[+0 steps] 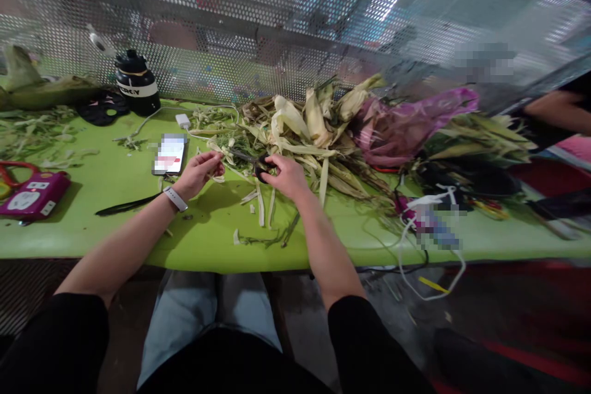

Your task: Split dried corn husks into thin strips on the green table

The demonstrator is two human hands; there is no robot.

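Note:
My right hand point(287, 176) has its fingers in the handles of a pair of black scissors point(262, 169), whose blades point left toward my other hand. My left hand point(202, 171), with a pale band on its wrist, is closed in a pinch beside the blade tips. Pale scraps show around its fingertips, but I cannot tell what it grips. Behind both hands lies a heap of corn husks point(318, 129) with greenish-white trimmings. Cut husk strips point(261, 204) are scattered on the green tabletop point(207, 240) below the scissors.
Left of my hands are a phone point(170, 154), a black bottle point(137, 83) and a purple power strip point(36, 194). A pink plastic bag point(401, 126) and tangled cords point(434, 215) lie right. Perforated metal panel point(231, 18) stands behind. Another person's arm point(561, 109) shows far right.

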